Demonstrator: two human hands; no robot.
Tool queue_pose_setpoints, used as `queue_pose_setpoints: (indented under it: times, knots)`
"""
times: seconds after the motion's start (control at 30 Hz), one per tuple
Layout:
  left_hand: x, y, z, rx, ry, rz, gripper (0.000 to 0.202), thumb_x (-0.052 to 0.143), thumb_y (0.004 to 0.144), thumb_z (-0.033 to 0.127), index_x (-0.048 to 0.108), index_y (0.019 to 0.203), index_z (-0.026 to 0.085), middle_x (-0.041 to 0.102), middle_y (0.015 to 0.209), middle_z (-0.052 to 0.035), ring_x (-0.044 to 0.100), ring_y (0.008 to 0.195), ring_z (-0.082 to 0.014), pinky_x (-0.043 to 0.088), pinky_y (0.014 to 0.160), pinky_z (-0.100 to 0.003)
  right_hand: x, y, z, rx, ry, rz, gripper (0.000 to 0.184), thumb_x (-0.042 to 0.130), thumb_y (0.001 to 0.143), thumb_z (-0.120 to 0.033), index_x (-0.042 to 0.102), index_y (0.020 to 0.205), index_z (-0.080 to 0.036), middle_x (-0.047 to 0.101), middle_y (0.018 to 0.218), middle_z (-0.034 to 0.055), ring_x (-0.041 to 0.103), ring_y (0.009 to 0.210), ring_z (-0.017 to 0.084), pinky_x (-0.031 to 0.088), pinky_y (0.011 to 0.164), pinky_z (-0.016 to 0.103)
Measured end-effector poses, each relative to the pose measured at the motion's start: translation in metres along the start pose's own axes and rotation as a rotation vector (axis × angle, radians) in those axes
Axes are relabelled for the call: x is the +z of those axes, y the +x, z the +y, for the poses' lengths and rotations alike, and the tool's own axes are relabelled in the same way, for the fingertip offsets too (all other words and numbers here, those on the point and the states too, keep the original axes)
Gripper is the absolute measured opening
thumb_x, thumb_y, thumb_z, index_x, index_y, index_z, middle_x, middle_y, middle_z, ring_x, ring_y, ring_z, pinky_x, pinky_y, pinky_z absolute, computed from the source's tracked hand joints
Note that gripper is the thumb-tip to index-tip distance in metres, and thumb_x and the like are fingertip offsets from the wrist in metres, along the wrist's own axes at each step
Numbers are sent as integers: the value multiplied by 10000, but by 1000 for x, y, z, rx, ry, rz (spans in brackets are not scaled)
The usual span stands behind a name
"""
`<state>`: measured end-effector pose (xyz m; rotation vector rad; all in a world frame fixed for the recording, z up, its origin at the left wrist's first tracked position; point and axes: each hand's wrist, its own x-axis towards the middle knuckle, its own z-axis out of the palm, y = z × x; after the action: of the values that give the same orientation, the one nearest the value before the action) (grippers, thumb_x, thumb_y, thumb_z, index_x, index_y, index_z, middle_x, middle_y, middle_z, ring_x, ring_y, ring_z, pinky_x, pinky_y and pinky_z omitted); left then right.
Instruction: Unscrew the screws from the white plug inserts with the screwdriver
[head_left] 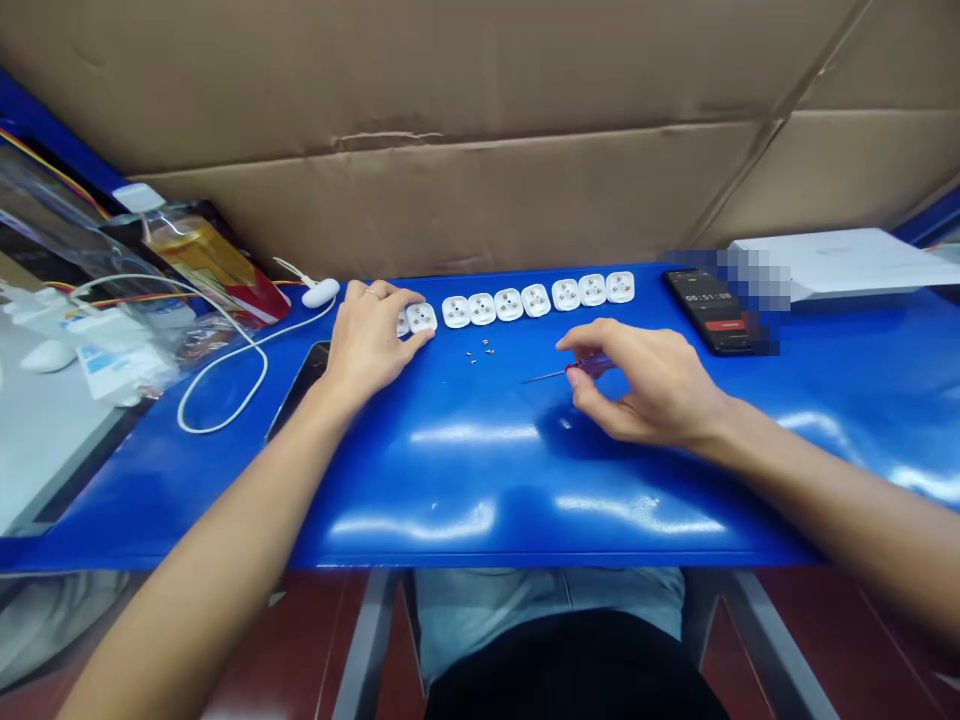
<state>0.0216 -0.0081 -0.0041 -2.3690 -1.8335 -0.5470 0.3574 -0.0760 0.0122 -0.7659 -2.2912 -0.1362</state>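
A row of white plug housings (508,304), each rounded-square with metal contacts inside, lies along the back of the blue table. At the row's left end, my left hand (371,335) has its thumb and fingers closed round a white plug housing (422,318); another beside it is partly hidden under the fingers. My right hand (637,380) grips the purple-red handle of a small screwdriver (546,376) above the table, its thin shaft pointing left and touching nothing I can see. Between the hands lie several tiny screws (489,351).
A dark phone (300,385) lies partly under my left forearm, with a white cable (225,350) looping beside it. Farther left stands a bottle of yellow liquid (195,250). On the right are a phone showing a timer (705,310) and a white box (840,262). Cardboard (480,200) walls the back.
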Motion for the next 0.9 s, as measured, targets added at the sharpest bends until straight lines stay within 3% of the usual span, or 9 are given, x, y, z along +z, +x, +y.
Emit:
queue_pose_setpoints:
  times: [0.23,0.37,0.53,0.63,0.9]
  knots:
    - [7,0,0,22,-22,64,525,719,947,478,672,1413,239,670,1330,-136,544,1261,-406,457,1110,-583,2,-2,0,28,-25,-33,230,622,937,-184,633,1167,-194,813,947,27,785,732,177,577,644,273]
    - [8,1,9,120,-55,107,560,707,961,481,621,1462,246,625,1473,-123,500,1347,-403,438,1140,-574,3,-2,0,26,-27,-50,227,631,936,-188,642,1162,-190,816,936,26,788,730,176,575,639,269]
    - [13,0,27,231,-51,15,532,611,1026,363,576,1534,210,585,1586,-110,466,1409,-387,418,1122,-571,4,-4,-2,-3,-40,49,217,652,921,-180,652,1135,-216,809,852,-11,762,652,158,562,595,259]
    - [13,-2,32,203,-59,-29,466,580,1044,338,621,1488,207,616,1558,-115,491,1376,-391,426,1068,-561,4,-4,-3,-13,-51,98,197,665,928,-193,654,1122,-224,802,825,-25,748,615,149,549,564,261]
    - [5,-2,29,153,-83,-8,286,635,994,372,730,1229,241,733,1337,-75,534,1300,-368,398,1043,-518,5,-5,-3,8,-39,82,172,673,946,-230,657,1114,-258,803,799,-34,753,606,164,545,534,282]
